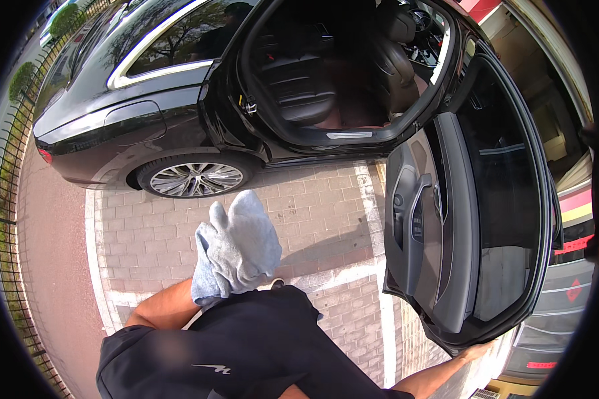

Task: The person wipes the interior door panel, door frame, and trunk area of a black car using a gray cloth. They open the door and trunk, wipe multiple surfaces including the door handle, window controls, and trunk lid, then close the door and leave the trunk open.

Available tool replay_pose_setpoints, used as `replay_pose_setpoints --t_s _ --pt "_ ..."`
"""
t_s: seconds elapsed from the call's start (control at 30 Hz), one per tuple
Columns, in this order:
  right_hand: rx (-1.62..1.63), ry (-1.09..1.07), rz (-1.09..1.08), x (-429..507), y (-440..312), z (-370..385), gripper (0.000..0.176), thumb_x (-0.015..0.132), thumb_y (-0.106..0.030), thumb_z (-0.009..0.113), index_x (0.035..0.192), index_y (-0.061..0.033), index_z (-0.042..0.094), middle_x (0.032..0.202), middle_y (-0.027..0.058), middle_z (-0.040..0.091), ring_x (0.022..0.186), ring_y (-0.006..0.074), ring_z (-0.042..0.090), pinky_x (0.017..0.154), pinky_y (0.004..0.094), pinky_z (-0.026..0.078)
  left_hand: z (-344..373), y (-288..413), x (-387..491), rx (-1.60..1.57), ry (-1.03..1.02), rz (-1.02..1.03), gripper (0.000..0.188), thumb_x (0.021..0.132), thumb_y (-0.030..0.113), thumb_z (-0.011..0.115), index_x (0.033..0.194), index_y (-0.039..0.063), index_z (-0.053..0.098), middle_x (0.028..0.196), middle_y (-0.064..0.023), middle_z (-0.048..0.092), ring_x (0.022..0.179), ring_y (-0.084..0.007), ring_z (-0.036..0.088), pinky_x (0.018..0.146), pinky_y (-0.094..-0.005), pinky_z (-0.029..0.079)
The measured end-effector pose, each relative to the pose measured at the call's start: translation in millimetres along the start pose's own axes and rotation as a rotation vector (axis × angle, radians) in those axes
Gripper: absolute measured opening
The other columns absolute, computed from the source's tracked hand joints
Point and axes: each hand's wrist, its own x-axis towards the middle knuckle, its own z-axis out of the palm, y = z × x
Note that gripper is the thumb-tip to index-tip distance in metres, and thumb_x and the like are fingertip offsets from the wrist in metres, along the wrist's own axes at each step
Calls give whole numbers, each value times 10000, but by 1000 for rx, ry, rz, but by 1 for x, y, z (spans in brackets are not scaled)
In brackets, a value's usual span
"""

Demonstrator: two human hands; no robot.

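A light blue-grey cloth mitt (239, 244) covers my left hand up to the wrist, raised in front of my body. One narrow lobe stands apart from the wider part, and my fingers are hidden inside. Far to the right, my right hand (475, 352) grips the outer edge of an open rear car door (459, 224); part of the fingers is hidden by it. The door's grey inner panel, with armrest and switches, faces me. Beyond stands the black car (179, 107), its dark leather rear seat (299, 85) visible through the doorway.
The rear wheel (197, 179) with silver spokes sits on brick paving (154, 234) with white lines (95, 239). A metal door sill (349, 135) borders the cabin. A dark fence (2, 219) runs along the left. Beyond the door is a building front (554, 284).
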Motion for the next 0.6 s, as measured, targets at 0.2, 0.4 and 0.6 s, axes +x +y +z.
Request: replay_pose_setpoints --t_s 0.2,0.4,0.6 --pt "-213 -287 -427 -10 4 -9 728 1108 -503 391 1350 158 580 1271 332 665 1095 452 642 988 472 495 -32 -42 -70 1639 239 567 720 964 586 609 1457 72 498 1355 -121 607 1149 -295 624 971 -457 514" --pt "-290 -470 -582 -143 -67 -22 535 1094 -378 521 1334 90 619 1182 327 691 1071 458 665 899 457 517 -21 -93 -120 2073 369 377 672 797 583 753 1249 96 652 1243 -73 671 1158 -242 632 970 -406 473" --pt "384 -876 -660 -287 -160 25 596 900 -158 579 1414 132 496 1391 291 481 1316 428 496 1055 471 422 -37 -74 -160 2276 406 522 529 726 422 830 1050 28 692 1017 -151 718 920 -334 687 794 -430 525"
